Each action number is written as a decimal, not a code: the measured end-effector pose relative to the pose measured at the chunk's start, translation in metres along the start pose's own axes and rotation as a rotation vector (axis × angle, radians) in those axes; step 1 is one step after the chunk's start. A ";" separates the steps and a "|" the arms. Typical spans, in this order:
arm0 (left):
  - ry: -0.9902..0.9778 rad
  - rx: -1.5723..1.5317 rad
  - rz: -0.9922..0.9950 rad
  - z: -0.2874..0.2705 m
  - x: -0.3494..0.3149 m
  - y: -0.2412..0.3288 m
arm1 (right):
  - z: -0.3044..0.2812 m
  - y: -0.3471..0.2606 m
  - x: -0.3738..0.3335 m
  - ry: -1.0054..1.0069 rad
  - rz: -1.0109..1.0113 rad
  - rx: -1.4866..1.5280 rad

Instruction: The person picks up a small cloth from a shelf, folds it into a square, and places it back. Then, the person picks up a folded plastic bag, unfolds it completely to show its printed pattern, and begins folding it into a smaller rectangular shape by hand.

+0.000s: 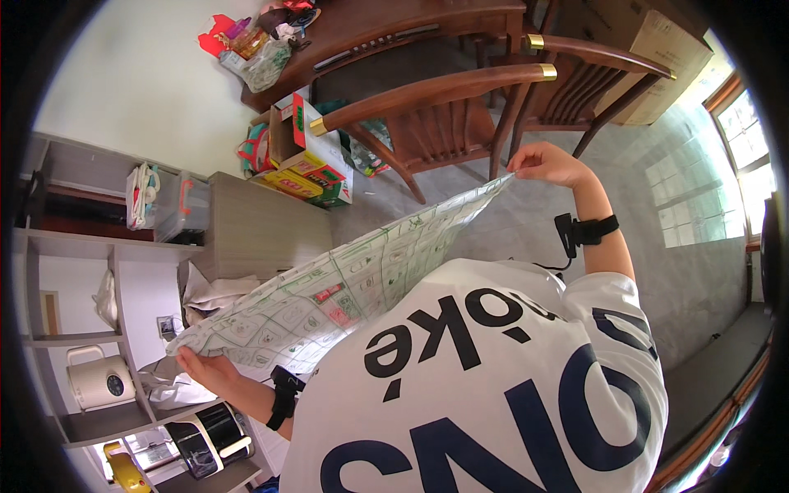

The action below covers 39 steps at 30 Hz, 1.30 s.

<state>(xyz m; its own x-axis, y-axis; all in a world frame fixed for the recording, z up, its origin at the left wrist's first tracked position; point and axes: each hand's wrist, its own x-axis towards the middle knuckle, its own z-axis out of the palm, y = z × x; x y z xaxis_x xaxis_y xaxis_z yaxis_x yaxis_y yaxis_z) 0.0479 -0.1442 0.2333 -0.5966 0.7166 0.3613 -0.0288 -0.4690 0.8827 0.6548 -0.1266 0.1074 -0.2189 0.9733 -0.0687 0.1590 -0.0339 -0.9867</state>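
A large thin printed sheet (362, 275), white with a green grid and small pictures, is stretched across in front of me at a slant. Its near-left corner is pinched in my left hand (209, 368), beside the shelving. My right hand (552, 164), raised out to the far right near the chairs, pinches the opposite corner between thumb and fingers. Between the hands the sheet's upper edge runs nearly straight, and its lower part hangs down behind my white shirt (493, 370). I cannot tell whether it is paper, plastic or cloth.
Wooden chairs (436, 99) stand by a dark wooden table (370, 33) ahead. Colourful cartons (308, 160) sit on the floor beside a grey cabinet (263, 218). Open shelves (82, 337) with a cream appliance (100, 380) are at left; a large cardboard box (657, 66) stands far right.
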 end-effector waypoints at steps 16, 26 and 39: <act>-0.246 0.118 0.252 -0.006 -0.021 0.055 | 0.094 0.123 0.036 -0.489 0.013 -0.571; -0.180 0.364 0.202 -0.035 -0.037 0.084 | 0.167 0.163 0.048 -0.635 -0.023 -0.552; -0.141 0.321 0.181 -0.110 -0.041 0.110 | 0.245 0.117 0.045 -0.215 -0.205 -0.563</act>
<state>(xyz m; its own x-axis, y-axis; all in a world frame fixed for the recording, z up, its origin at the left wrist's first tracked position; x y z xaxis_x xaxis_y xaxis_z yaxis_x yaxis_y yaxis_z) -0.0196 -0.2821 0.2829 -0.4524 0.7116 0.5376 0.3322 -0.4250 0.8420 0.4279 -0.1419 -0.0473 -0.4779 0.8780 0.0276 0.5624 0.3300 -0.7581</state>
